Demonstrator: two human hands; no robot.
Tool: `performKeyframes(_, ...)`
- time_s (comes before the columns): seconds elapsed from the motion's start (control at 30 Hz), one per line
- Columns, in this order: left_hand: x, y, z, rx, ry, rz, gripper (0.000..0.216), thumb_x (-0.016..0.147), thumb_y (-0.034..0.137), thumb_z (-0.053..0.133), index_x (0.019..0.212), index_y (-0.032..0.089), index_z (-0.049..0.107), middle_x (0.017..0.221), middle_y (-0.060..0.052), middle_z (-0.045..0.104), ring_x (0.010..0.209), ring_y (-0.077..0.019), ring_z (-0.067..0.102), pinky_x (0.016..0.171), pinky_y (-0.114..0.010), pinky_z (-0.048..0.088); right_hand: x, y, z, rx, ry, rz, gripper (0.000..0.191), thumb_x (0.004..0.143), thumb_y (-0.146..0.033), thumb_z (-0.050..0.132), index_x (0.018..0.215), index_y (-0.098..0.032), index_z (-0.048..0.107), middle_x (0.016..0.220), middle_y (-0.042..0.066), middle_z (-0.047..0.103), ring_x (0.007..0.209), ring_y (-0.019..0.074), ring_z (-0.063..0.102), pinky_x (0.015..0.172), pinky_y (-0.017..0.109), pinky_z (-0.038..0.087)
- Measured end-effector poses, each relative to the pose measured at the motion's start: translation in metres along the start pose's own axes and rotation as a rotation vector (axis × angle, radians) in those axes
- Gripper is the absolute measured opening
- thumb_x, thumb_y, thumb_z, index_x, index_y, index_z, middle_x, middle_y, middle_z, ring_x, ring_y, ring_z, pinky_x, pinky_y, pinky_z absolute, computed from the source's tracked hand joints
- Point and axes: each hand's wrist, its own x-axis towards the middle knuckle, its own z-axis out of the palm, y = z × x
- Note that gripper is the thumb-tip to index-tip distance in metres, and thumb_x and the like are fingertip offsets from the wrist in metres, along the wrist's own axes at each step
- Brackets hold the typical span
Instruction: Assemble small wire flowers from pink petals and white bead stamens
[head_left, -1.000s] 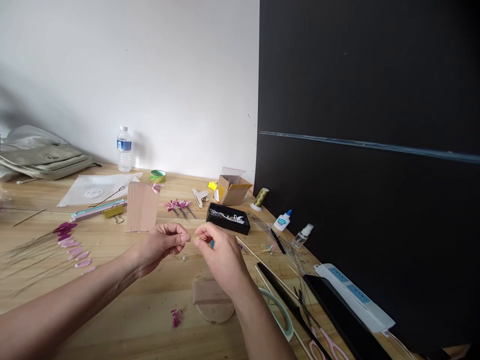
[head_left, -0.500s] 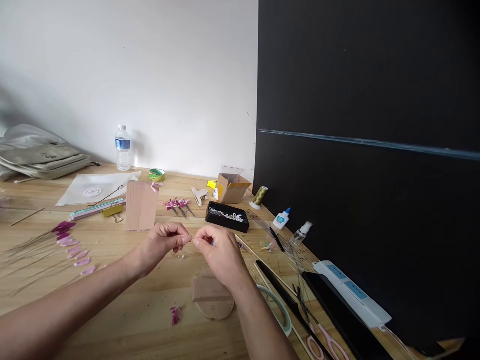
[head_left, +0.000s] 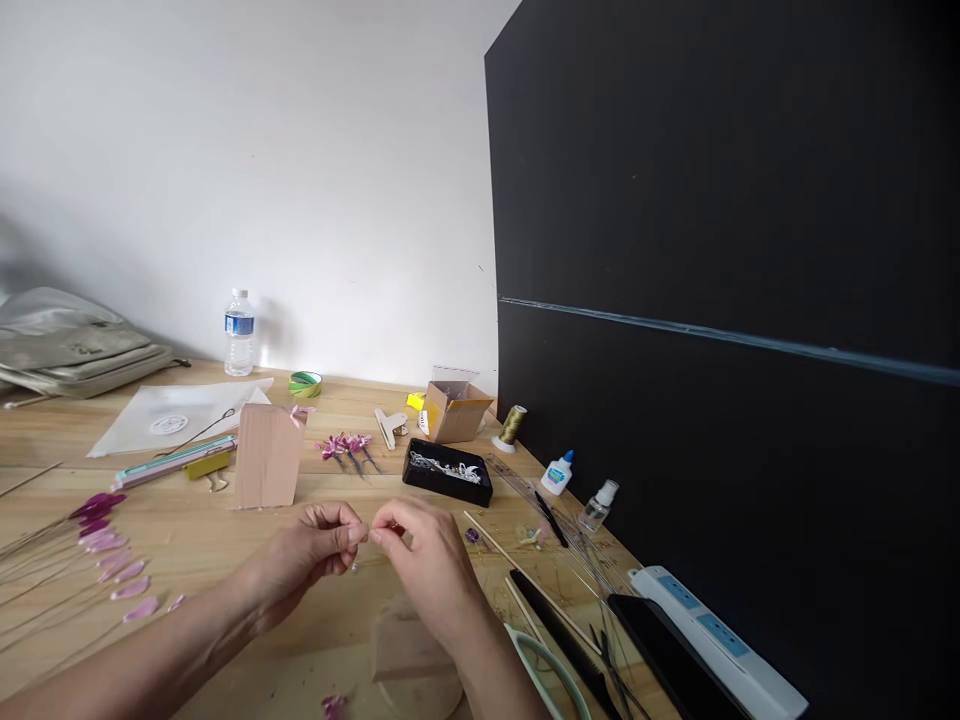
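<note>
My left hand [head_left: 319,550] is closed, thumb and fingertips pinched together above the table. Just to its right, my right hand [head_left: 424,565] pinches too, and the two sets of fingertips almost meet. Whatever lies between them is too small to make out. Beneath my right wrist is a flat wooden piece [head_left: 409,650], partly covered by the arm. A pink flower scrap [head_left: 334,706] lies at the bottom edge. Petals on thin wires [head_left: 112,560], dark purple to pale pink, are fanned out at the left. Several small pink flower stems [head_left: 345,447] lie beyond the hands.
A wooden block [head_left: 268,460] stands left of centre. Behind are a black tray [head_left: 448,490] and a cardboard box [head_left: 457,415]. Along the right lie a glue bottle [head_left: 556,474], a spray bottle [head_left: 598,508], a black comb [head_left: 559,630], scissors [head_left: 611,665] and a power strip [head_left: 720,640].
The view has tilted up and shifted slightly right, so the table sits lower in it. Both hands stay pinched close together, my right fingers now curled slightly differently.
</note>
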Motion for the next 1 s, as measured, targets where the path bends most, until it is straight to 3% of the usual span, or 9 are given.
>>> performKeyframes(0.1, 0.001, -0.004, -0.003, -0.215, -0.048, -0.165, 0.014, 0.060, 0.023, 0.073, 0.054, 0.016, 0.063, 0.050, 0.003, 0.053, 0.048, -0.0070, 0.042, 0.049, -0.017, 0.031, 0.001, 0.005, 0.002, -0.212, 0.025, -0.202, 0.017, 0.075, -0.009, 0.053, 0.061, -0.019, 0.059, 0.063, 0.000, 0.056, 0.064, 0.0130, 0.049, 0.058, 0.022, 0.034)
performKeyframes(0.2, 0.002, -0.007, -0.006, -0.284, -0.052, -0.217, 0.016, 0.059, 0.022, 0.074, 0.053, 0.014, 0.062, 0.048, 0.002, 0.053, 0.047, -0.0060, 0.042, 0.048, -0.016, 0.031, 0.000, 0.010, 0.005, -0.351, 0.041, -0.314, 0.018, 0.077, -0.010, 0.050, 0.062, -0.018, 0.057, 0.063, 0.001, 0.055, 0.064, 0.0141, 0.047, 0.058, 0.024, 0.032)
performKeyframes(0.37, 0.003, -0.006, -0.002, -0.239, -0.029, -0.216, 0.021, 0.055, 0.024, 0.076, 0.053, 0.013, 0.058, 0.048, 0.002, 0.051, 0.046, -0.0067, 0.040, 0.047, -0.017, 0.030, -0.003, 0.007, 0.007, -0.324, 0.047, -0.255, 0.015, 0.074, -0.010, 0.049, 0.062, -0.017, 0.054, 0.063, 0.000, 0.055, 0.063, 0.0140, 0.046, 0.059, 0.025, 0.030)
performKeyframes(0.47, 0.003, -0.003, 0.000, -0.041, -0.004, -0.081, 0.022, 0.058, 0.028, 0.073, 0.051, 0.015, 0.056, 0.048, 0.004, 0.048, 0.048, -0.0084, 0.038, 0.049, -0.020, 0.030, -0.003, 0.002, 0.006, -0.193, 0.015, -0.084, 0.016, 0.070, -0.008, 0.047, 0.058, -0.017, 0.052, 0.059, -0.001, 0.053, 0.061, 0.0128, 0.045, 0.057, 0.024, 0.030)
performKeyframes(0.63, 0.005, -0.001, -0.005, 0.490, -0.011, 0.353, 0.022, 0.068, 0.029, 0.062, 0.049, 0.019, 0.059, 0.052, 0.001, 0.050, 0.053, -0.0136, 0.044, 0.054, -0.025, 0.032, -0.001, -0.002, 0.001, 0.174, -0.118, 0.248, 0.014, 0.066, -0.010, 0.046, 0.054, -0.017, 0.050, 0.052, -0.004, 0.045, 0.052, 0.0099, 0.041, 0.049, 0.020, 0.029)
performKeyframes(0.7, 0.006, -0.001, -0.008, 0.571, -0.025, 0.438, 0.021, 0.070, 0.028, 0.060, 0.050, 0.020, 0.061, 0.056, -0.001, 0.052, 0.056, -0.0152, 0.047, 0.056, -0.025, 0.033, 0.000, -0.001, 0.002, 0.272, -0.152, 0.305, 0.013, 0.065, -0.011, 0.046, 0.054, -0.017, 0.051, 0.050, -0.005, 0.042, 0.049, 0.0088, 0.038, 0.047, 0.019, 0.029)
performKeyframes(0.8, 0.006, -0.001, -0.007, 0.462, 0.005, 0.326, 0.022, 0.068, 0.032, 0.062, 0.050, 0.019, 0.059, 0.052, 0.001, 0.048, 0.053, -0.0138, 0.042, 0.053, -0.025, 0.031, 0.000, 0.002, 0.004, 0.233, -0.109, 0.247, 0.013, 0.068, -0.010, 0.047, 0.058, -0.017, 0.054, 0.053, -0.004, 0.047, 0.051, 0.0092, 0.042, 0.048, 0.019, 0.031)
performKeyframes(1.0, 0.002, -0.001, -0.004, -0.040, -0.029, -0.081, 0.025, 0.062, 0.032, 0.070, 0.052, 0.016, 0.053, 0.048, 0.004, 0.047, 0.049, -0.0093, 0.036, 0.049, -0.020, 0.028, 0.001, 0.011, 0.008, -0.177, 0.026, -0.192, 0.016, 0.074, -0.008, 0.052, 0.063, -0.018, 0.059, 0.063, 0.000, 0.056, 0.065, 0.0131, 0.049, 0.059, 0.022, 0.035)
